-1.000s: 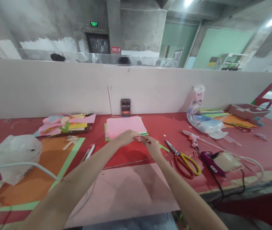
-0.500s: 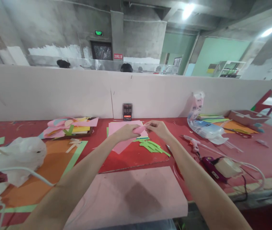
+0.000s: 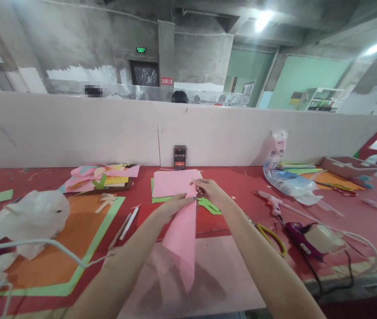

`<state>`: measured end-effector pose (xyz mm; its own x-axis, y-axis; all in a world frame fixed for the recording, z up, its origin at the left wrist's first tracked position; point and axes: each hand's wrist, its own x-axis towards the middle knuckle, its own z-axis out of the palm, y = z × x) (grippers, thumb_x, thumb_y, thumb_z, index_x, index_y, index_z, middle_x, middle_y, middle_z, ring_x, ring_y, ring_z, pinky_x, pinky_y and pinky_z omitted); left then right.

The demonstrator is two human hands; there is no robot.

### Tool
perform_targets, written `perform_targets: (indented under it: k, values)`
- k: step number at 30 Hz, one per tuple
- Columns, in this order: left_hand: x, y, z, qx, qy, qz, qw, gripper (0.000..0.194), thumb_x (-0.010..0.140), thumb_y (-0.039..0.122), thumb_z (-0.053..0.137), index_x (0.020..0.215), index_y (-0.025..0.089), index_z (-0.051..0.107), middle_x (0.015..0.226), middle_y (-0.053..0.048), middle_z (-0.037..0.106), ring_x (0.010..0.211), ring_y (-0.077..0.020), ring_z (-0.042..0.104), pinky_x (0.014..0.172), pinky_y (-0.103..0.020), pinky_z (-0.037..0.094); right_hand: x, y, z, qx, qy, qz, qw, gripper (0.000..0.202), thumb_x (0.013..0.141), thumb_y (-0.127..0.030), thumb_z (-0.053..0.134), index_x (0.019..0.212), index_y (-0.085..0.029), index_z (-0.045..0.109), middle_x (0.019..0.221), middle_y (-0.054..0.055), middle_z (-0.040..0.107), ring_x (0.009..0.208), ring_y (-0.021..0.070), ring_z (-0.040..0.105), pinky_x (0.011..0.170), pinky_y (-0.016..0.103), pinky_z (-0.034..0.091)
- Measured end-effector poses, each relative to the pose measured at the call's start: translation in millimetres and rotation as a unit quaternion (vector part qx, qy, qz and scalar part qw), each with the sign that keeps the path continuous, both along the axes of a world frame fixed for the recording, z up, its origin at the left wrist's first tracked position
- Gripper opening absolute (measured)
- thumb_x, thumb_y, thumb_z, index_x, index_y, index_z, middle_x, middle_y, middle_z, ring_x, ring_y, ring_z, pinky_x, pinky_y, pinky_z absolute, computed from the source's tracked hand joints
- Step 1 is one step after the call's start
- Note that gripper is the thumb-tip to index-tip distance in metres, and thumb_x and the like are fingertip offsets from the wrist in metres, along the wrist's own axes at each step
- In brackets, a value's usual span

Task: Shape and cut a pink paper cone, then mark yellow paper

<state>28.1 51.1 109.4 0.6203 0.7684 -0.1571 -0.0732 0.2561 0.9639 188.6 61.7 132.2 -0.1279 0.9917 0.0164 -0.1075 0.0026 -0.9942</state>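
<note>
A sheet of pink paper (image 3: 180,239), folded or curled lengthwise, hangs from my hands with its pointed lower end toward me. My left hand (image 3: 176,206) is closed on its upper part, thumb on top. Just to the right and higher, my right hand (image 3: 205,188) pinches its top end, where the fingers partly hide the paper. Behind them lies a stack of pink sheets (image 3: 170,182) over green paper (image 3: 161,199). Cut green strips (image 3: 210,207) lie beneath my right hand, on a red board (image 3: 204,227). A pale pink sheet (image 3: 228,266) covers the near edge.
Yellow-handled scissors (image 3: 274,239) and a glue gun (image 3: 273,204) lie to the right. A white pen (image 3: 130,223) is on the left, near a plastic bag (image 3: 38,217) and orange paper (image 3: 71,221). A phone (image 3: 180,158) leans on the white partition (image 3: 115,133).
My hands have come slightly nearer, and the pink paper, earlier crumpled small between them, now hangs long toward me. The white pen and yellow scissors handles have come into view.
</note>
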Motion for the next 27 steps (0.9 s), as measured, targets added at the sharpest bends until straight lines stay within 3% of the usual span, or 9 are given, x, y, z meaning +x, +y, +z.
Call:
perform_targets:
  k: [3, 9, 13, 18, 23, 27]
  values:
    - [-2, -9, -12.0, -0.041, -0.034, 0.026, 0.998, 0.030, 0.069, 0.035, 0.064, 0.089, 0.015, 0.056, 0.075, -0.006, 0.064, 0.066, -0.0154, 0.060, 0.065, -0.029, 0.049, -9, 0, -7.0, -0.026, 0.005, 0.004, 1.000, 0.029, 0.060, -0.042, 0.070, 0.067, -0.014, 0.065, 0.050, -0.006, 0.042, 0.046, 0.0048, 0.037, 0.047, 0.021, 0.031]
    - [-7, -17, -22.5, -0.047, -0.014, 0.021, 0.999, 0.036, 0.066, 0.032, 0.067, 0.094, 0.014, 0.053, 0.073, -0.006, 0.065, 0.065, -0.0165, 0.062, 0.064, -0.029, 0.049, -13, 10, -24.4, -0.047, -0.004, 0.016, 0.999, 0.031, 0.060, -0.043, 0.070, 0.067, -0.014, 0.065, 0.051, -0.006, 0.043, 0.047, 0.0047, 0.037, 0.047, 0.021, 0.030]
    - [-14, -13, -33.0, -0.077, -0.015, 0.032, 0.996, 0.041, 0.064, 0.031, 0.068, 0.099, 0.016, 0.055, 0.076, -0.005, 0.065, 0.066, -0.0177, 0.062, 0.064, -0.030, 0.049, -16, 14, -36.6, -0.079, -0.022, 0.002, 0.997, 0.032, 0.059, -0.045, 0.070, 0.066, -0.014, 0.064, 0.049, -0.006, 0.042, 0.045, 0.0046, 0.036, 0.044, 0.021, 0.029]
    - [-24, -7, -50.6, -0.111, -0.039, 0.019, 0.993, 0.032, 0.066, 0.031, 0.066, 0.093, 0.015, 0.059, 0.077, -0.004, 0.065, 0.065, -0.0144, 0.061, 0.065, -0.027, 0.049, -24, 7, -53.6, -0.117, -0.017, 0.022, 0.993, 0.031, 0.062, -0.046, 0.067, 0.065, -0.016, 0.060, 0.050, -0.006, 0.045, 0.044, 0.0047, 0.038, 0.046, 0.020, 0.032]
    - [-21, -2, -70.0, -0.126, -0.034, 0.010, 0.991, 0.031, 0.066, 0.032, 0.066, 0.089, 0.013, 0.061, 0.076, -0.005, 0.066, 0.066, -0.0160, 0.062, 0.066, -0.029, 0.049, -27, 4, -73.3, -0.114, -0.035, 0.015, 0.993, 0.032, 0.058, -0.042, 0.070, 0.057, -0.017, 0.051, 0.045, -0.007, 0.043, 0.040, 0.0044, 0.035, 0.041, 0.019, 0.025]
    - [-14, -4, -73.6, -0.126, -0.044, -0.003, 0.991, 0.029, 0.069, 0.037, 0.061, 0.085, 0.013, 0.062, 0.076, -0.007, 0.066, 0.068, -0.0171, 0.062, 0.066, -0.029, 0.049, -28, 3, -79.4, -0.112, -0.041, 0.010, 0.993, 0.031, 0.059, -0.042, 0.069, 0.056, -0.017, 0.051, 0.043, -0.007, 0.044, 0.039, 0.0045, 0.035, 0.041, 0.020, 0.025]
